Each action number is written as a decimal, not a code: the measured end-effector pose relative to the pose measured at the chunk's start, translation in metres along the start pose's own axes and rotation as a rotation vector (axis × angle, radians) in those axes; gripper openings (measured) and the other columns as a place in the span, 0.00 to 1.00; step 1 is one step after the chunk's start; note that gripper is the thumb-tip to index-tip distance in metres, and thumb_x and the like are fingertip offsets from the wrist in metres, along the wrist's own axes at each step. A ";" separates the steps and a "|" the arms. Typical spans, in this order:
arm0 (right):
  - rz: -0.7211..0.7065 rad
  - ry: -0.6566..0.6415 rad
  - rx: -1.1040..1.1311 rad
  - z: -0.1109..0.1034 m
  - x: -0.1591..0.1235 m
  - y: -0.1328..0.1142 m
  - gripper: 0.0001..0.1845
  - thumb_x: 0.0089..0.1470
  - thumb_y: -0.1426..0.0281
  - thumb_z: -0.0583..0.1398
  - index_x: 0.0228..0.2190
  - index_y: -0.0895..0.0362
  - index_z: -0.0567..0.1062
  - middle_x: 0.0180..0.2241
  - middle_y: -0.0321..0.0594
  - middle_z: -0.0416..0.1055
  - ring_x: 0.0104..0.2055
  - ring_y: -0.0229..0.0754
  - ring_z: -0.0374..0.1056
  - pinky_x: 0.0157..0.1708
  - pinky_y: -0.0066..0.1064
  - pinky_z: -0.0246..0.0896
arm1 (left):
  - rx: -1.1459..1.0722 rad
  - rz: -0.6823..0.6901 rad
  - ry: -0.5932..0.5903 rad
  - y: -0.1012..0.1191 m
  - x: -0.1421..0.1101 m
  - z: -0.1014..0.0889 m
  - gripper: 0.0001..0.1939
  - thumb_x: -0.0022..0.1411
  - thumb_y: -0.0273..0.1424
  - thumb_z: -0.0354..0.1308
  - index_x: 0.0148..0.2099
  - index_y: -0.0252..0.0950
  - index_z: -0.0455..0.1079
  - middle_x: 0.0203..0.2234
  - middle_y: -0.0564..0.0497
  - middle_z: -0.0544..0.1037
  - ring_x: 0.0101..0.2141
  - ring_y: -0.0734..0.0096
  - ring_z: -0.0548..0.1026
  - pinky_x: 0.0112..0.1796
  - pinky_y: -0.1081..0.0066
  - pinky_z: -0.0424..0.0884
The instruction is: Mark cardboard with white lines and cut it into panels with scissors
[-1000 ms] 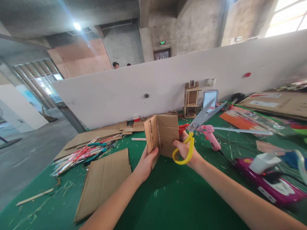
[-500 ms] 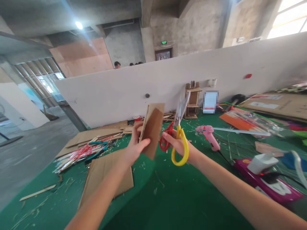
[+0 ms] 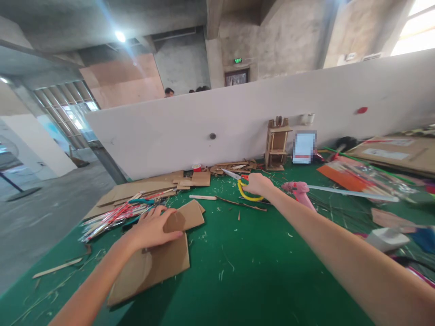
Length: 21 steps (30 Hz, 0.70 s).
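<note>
My left hand (image 3: pixel 151 230) rests low over the cardboard at left, its fingers spread and thumb stretched out. Beside the thumb lies a small folded cardboard piece (image 3: pixel 188 216), partly covered by the hand. Under it is a larger flat cardboard sheet (image 3: pixel 163 260) on the green table. Near the back of the table, my right hand (image 3: pixel 260 184) is closed around the handles of a pair of scissors (image 3: pixel 250 194) with one yellow and one red loop. Their blades point left and slightly apart, over the scraps. The right fingertips are hidden behind the hand.
A bundle of wrapped sticks (image 3: pixel 113 217) lies left. A white stick (image 3: pixel 203 197) and a twig sit mid-table. A pink glue gun (image 3: pixel 302 194) is beside my right forearm, a cardboard tower (image 3: pixel 277 147) behind. A white partition (image 3: pixel 170 131) borders the back.
My left hand has lowered the cardboard piece onto the sheet at left and its fingers have spread. My right hand has moved the scissors back and down, blades turning from upward to left.
</note>
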State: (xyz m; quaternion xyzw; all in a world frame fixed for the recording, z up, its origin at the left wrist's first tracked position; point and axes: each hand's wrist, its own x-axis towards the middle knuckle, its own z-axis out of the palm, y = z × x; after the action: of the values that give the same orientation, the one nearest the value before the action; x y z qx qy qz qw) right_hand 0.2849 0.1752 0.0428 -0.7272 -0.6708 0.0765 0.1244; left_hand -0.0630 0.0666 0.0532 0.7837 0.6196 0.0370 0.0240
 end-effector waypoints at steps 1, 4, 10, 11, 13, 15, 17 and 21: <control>0.003 -0.016 -0.029 0.001 0.004 0.002 0.21 0.50 0.61 0.63 0.41 0.64 0.74 0.42 0.53 0.72 0.43 0.52 0.70 0.40 0.39 0.65 | 0.010 0.033 0.029 0.010 -0.004 0.003 0.37 0.50 0.56 0.53 0.57 0.41 0.64 0.56 0.38 0.64 0.55 0.39 0.61 0.51 0.47 0.55; 0.014 -0.039 -0.099 0.003 0.011 0.008 0.17 0.57 0.64 0.59 0.46 0.60 0.70 0.47 0.46 0.69 0.45 0.45 0.68 0.43 0.42 0.65 | -0.080 0.294 0.047 0.055 -0.024 0.018 0.39 0.53 0.54 0.54 0.63 0.43 0.56 0.63 0.42 0.54 0.61 0.43 0.50 0.57 0.47 0.44; 0.055 -0.028 -0.115 0.004 0.015 0.020 0.18 0.58 0.65 0.58 0.48 0.59 0.68 0.49 0.45 0.67 0.46 0.45 0.67 0.44 0.43 0.65 | -0.298 0.557 -0.167 0.132 -0.031 0.061 0.38 0.63 0.50 0.41 0.68 0.40 0.37 0.66 0.44 0.38 0.64 0.55 0.36 0.60 0.51 0.33; 0.067 -0.026 -0.101 0.004 0.016 0.020 0.18 0.58 0.65 0.58 0.48 0.60 0.68 0.48 0.46 0.67 0.46 0.45 0.67 0.43 0.43 0.65 | -0.302 0.530 -0.141 0.137 -0.019 0.066 0.37 0.63 0.50 0.39 0.68 0.38 0.38 0.66 0.43 0.39 0.64 0.55 0.36 0.60 0.50 0.33; 0.093 -0.041 -0.066 0.005 0.017 0.020 0.18 0.59 0.65 0.57 0.48 0.60 0.68 0.48 0.46 0.67 0.44 0.44 0.68 0.42 0.41 0.66 | -0.306 0.509 -0.097 0.143 0.016 0.074 0.38 0.63 0.50 0.38 0.68 0.33 0.41 0.66 0.40 0.43 0.64 0.54 0.37 0.59 0.50 0.33; 0.109 -0.078 -0.032 0.007 0.017 0.020 0.16 0.59 0.65 0.57 0.47 0.59 0.69 0.46 0.45 0.68 0.43 0.43 0.68 0.41 0.39 0.67 | -0.261 0.462 -0.002 0.147 0.055 0.081 0.38 0.63 0.50 0.38 0.67 0.28 0.45 0.65 0.37 0.45 0.64 0.51 0.39 0.59 0.50 0.35; 0.108 -0.116 -0.009 0.010 0.015 0.021 0.16 0.59 0.65 0.57 0.47 0.59 0.69 0.46 0.45 0.68 0.42 0.42 0.69 0.41 0.39 0.67 | -0.161 0.399 0.085 0.150 0.088 0.085 0.38 0.64 0.47 0.37 0.66 0.24 0.46 0.64 0.34 0.47 0.64 0.50 0.42 0.59 0.52 0.38; 0.076 -0.117 0.012 0.017 0.003 0.027 0.17 0.58 0.66 0.58 0.48 0.59 0.69 0.48 0.45 0.67 0.45 0.44 0.68 0.42 0.40 0.66 | -0.069 0.295 0.172 0.152 0.126 0.091 0.35 0.65 0.43 0.37 0.65 0.20 0.47 0.63 0.31 0.49 0.64 0.48 0.41 0.59 0.50 0.34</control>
State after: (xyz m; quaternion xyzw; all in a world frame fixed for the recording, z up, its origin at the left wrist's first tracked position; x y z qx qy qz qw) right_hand 0.3058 0.1773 0.0187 -0.7456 -0.6484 0.1275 0.0861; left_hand 0.1215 0.1550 -0.0208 0.8588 0.4959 0.1284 -0.0080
